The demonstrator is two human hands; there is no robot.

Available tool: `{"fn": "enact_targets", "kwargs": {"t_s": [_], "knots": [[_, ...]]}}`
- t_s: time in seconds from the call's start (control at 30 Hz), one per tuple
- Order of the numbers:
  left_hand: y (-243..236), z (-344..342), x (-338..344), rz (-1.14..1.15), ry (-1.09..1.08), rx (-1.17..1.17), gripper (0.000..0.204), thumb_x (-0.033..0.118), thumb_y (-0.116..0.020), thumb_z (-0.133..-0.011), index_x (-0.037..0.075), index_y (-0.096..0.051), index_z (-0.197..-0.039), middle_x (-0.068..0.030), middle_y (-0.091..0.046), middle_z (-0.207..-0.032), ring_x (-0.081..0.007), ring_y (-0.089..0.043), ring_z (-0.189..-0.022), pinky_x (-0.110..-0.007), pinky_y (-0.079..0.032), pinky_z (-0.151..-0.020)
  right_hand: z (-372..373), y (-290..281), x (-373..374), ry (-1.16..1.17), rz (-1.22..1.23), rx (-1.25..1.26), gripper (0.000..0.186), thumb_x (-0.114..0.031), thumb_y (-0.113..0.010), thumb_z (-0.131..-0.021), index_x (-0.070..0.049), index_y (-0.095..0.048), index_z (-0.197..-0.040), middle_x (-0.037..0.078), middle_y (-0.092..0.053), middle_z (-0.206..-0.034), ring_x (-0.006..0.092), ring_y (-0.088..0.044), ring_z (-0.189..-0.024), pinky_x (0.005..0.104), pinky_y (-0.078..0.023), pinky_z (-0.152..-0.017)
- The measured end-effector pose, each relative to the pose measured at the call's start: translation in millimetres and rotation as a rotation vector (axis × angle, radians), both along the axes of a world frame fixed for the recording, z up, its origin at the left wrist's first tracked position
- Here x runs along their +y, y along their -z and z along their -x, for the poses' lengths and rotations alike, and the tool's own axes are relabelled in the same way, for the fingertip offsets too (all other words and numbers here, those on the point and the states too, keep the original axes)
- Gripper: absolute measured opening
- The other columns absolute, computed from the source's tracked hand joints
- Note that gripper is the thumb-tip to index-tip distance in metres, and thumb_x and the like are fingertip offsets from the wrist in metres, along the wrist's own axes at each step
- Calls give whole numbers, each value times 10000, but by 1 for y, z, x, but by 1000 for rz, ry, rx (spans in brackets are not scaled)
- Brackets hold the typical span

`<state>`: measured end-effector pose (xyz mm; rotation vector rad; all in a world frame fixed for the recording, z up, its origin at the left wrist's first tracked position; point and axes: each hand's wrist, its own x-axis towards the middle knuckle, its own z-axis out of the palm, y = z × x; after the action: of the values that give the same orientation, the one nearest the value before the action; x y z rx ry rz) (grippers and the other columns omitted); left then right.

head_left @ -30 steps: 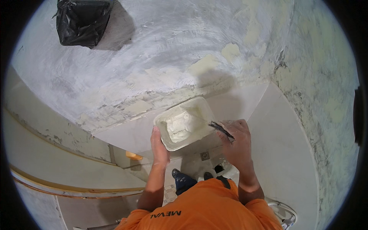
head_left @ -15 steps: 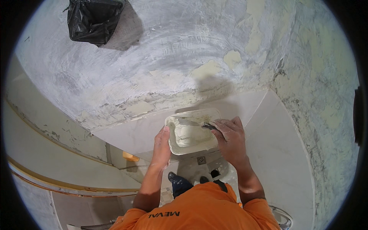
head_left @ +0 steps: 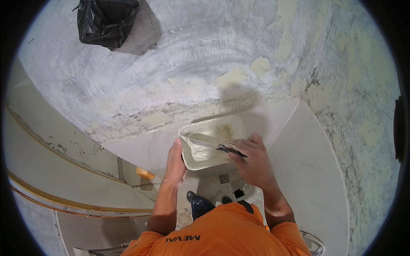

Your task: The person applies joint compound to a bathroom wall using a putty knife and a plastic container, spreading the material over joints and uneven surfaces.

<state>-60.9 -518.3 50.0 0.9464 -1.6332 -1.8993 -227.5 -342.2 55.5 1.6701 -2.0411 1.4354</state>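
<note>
In front of my orange shirt, my left hand [head_left: 174, 164] grips the left side of a white plastic tub [head_left: 224, 161] holding creamy white paste [head_left: 197, 151]. My right hand [head_left: 252, 160] is closed on the black handle of a putty knife [head_left: 199, 142], whose wide blade lies across the inside of the tub above the paste. Part of the handle is hidden by my fingers.
Patchy plastered walls [head_left: 192, 55] rise ahead and at right, above pale tile panels [head_left: 307, 162]. A black bag-lined bin [head_left: 104, 23] shows at upper left, a yellow object [head_left: 145, 173] low at left, and a floor drain [head_left: 224, 179] and dark square opening [head_left: 239, 193] by my feet.
The putty knife has swung leftward into the tub, with my right hand now lower and nearer its front. The tub is a little further right than a second ago.
</note>
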Motion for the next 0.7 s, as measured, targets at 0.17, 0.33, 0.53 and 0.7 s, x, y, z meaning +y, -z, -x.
{"fn": "enact_targets", "kwargs": {"t_s": [0.17, 0.33, 0.53, 0.7], "knots": [[15, 3, 4, -49, -71, 109, 582, 517, -360, -1075, 33, -529, -1351, -77, -637, -1138, -132, -579, -908, -286, -470, -726, 4, -4, 10, 67, 34, -72, 235, -81, -741, -822, -27, -737, -1051, 102, -739, -1039, 294, -546, -859, 399, -438, -843], [28, 9, 5, -25, -48, 181, 609, 530, -367, -1072, 15, -517, -1360, -108, -630, -1240, -177, -637, -1077, -319, -527, -902, 0, -3, 5, 214, 90, 97, 231, -83, -746, -818, -24, -738, -1040, 105, -742, -1025, 293, -550, -862, 402, -444, -836], [29, 12, 2, 39, -44, 232, 621, 525, -352, -1075, 1, -512, -1368, -126, -612, -1280, -188, -632, -1100, -324, -506, -954, -5, 4, 9, 95, 25, 21, 225, -66, -760, -805, -40, -750, -1029, 107, -744, -1024, 291, -548, -865, 374, -466, -827], [23, 9, 2, -141, -54, 231, 601, 507, -397, -1064, 7, -499, -1383, -136, -604, -1299, -215, -641, -1110, -335, -531, -950, -4, 3, 16, 8, 36, 14, 230, -82, -763, -794, -58, -736, -1021, 85, -748, -1027, 278, -544, -824, 386, -430, -842]]}}
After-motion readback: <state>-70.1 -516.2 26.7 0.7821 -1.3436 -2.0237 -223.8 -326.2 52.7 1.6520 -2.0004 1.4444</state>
